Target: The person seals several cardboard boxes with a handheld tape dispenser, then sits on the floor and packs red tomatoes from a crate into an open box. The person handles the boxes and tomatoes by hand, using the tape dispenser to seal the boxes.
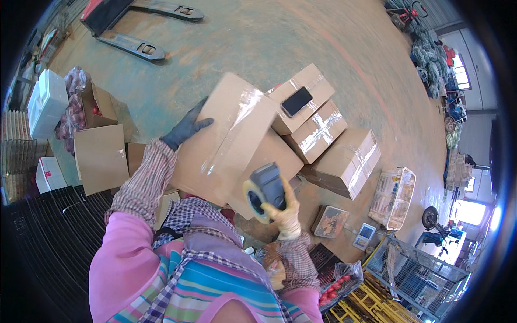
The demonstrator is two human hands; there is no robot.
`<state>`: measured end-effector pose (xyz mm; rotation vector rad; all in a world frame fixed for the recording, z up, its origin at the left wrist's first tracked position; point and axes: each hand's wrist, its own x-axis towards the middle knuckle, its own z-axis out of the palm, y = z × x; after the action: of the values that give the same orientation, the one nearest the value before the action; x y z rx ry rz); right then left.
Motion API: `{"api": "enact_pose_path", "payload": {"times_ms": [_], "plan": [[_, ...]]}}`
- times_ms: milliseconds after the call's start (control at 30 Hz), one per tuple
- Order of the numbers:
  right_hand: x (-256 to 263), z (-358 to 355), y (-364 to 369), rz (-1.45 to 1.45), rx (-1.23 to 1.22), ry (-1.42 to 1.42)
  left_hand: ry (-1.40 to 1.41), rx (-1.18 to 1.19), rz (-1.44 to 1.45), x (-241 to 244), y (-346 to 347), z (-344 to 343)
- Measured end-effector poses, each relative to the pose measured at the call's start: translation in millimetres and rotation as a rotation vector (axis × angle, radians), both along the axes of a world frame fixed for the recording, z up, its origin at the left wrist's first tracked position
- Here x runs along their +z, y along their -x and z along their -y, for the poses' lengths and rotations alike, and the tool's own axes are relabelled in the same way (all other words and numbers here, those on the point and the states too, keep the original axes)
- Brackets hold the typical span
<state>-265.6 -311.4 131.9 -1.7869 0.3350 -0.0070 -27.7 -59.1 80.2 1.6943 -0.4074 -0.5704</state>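
My left hand (pixel 188 126), in a dark glove, presses against the left side of a cardboard box (pixel 230 133) in front of me, the thumb lying on its face. Shiny clear tape runs along that box's seam. In a pale yellow glove, my right hand (pixel 286 212) grips a tape dispenser (pixel 267 189) with a roll of tape on it, held close to the box's near side. Another cardboard surface (pixel 270 161) shows under and to the right of the taped box; whether it belongs to the same box I cannot tell.
Several taped cartons stand right, one (pixel 305 99) with a smartphone (pixel 297 101) on top. Farther right are a plastic crate (pixel 392 198), a scale (pixel 364 236) and a wire cage (pixel 416 266). Left are an open carton (pixel 101 157) and white foam box (pixel 47 104). Pallet-jack forks (pixel 133 46) lie ahead.
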Motion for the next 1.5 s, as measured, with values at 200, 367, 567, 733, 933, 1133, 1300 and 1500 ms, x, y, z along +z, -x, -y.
{"api": "enact_pose_path", "payload": {"times_ms": [200,367,567,733,933,1133,1300,1500], "plan": [[33,-8,1,0.182,0.118,0.286,-0.243,-0.385,-0.001,-24,-15,42],[43,4,-6,0.312,0.155,0.434,-0.471,-0.083,0.413,-18,11,57],[57,0,-11,0.245,0.111,0.353,0.158,-0.478,-0.196,80,58,80],[53,-2,-21,0.247,0.179,0.413,0.164,-0.374,-0.258,63,61,78],[80,-7,-23,0.103,0.326,0.600,0.010,-0.269,0.008,28,-14,54],[54,-1,14,-0.197,0.283,0.588,-0.281,-0.196,-0.109,-27,-95,18],[10,-6,20,-0.257,0.247,0.519,-0.360,-0.301,-0.247,-86,-80,21],[-28,1,34,-0.118,0.191,0.490,-0.731,-0.399,-0.228,-120,-46,26]]}}
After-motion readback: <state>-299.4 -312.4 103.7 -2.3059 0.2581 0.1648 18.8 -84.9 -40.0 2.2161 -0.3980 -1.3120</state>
